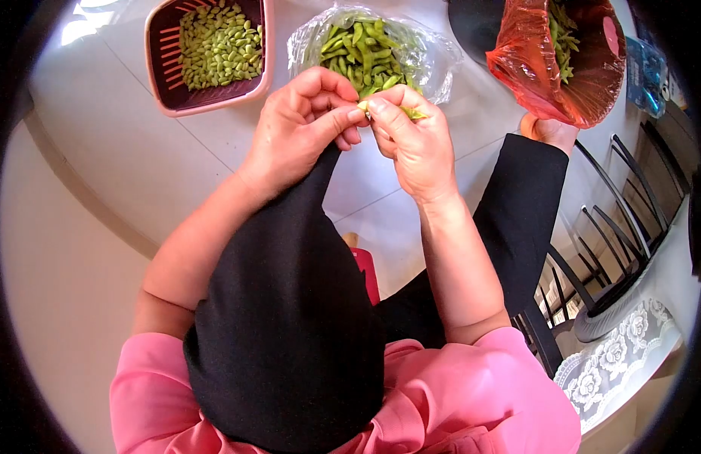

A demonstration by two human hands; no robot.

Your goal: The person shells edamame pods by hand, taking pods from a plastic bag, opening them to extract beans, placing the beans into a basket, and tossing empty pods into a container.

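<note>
A single green soybean pod point(408, 113) is pinched between the two hands, held in the air above the white tiled floor point(123, 151), just in front of the clear plastic bag of unshelled pods point(369, 53).

Left hand point(301, 125): fingers curled shut, thumb and forefinger pressed on the near end of the pod where a pale tip is seen. Right hand point(415, 144): fingers closed around the pod's body; only a short green length is shown past the knuckles on the right side. The fingertips of both hands are touching at the pod.

Key relation: the pod's long axis is judged to run roughly left to right, slightly downward toward the right, across both sets of fingertips. Most of the pod is hidden by the right hand, so the right hand is taken as the carrier and the left as the one working the end. Whether the seam is already split cannot be told.

Surroundings: a pink slotted basket point(157, 83) holding shelled green beans point(218, 45) is placed toward the far left of the floor, well apart from the hands. A red plastic bag point(532, 68) with green husks inside stands at the far right, beside a black-sleeved limb point(517, 204). A black garment point(290, 318) hangs below the left hand.
</note>
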